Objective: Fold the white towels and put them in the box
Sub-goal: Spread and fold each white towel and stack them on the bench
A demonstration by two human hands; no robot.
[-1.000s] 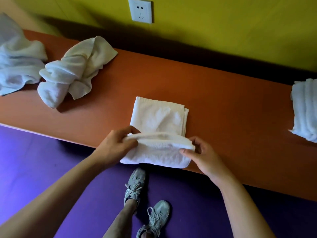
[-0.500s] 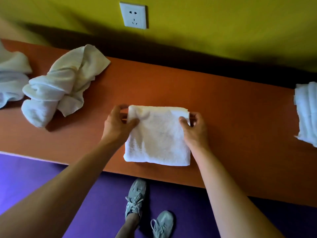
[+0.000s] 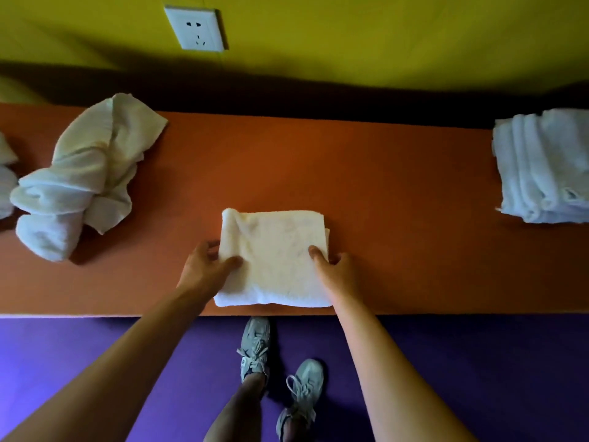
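Note:
A folded white towel (image 3: 274, 256) lies flat on the orange table (image 3: 398, 202), near its front edge. My left hand (image 3: 207, 266) pinches the towel's left side, thumb on top and fingers along the edge. My right hand (image 3: 334, 269) pinches the right side in the same way. A crumpled white towel (image 3: 86, 180) lies at the left. A stack of folded white towels (image 3: 541, 167) sits at the far right. No box is in view.
Another crumpled towel (image 3: 6, 177) pokes in at the left edge. A yellow wall with a white socket (image 3: 197, 28) stands behind the table. My shoes (image 3: 255, 346) are on the purple floor below the table's front edge.
The near half of the towel was lifted and folded over away from me. My hands have since slid back from the far corners to the towel's sides.

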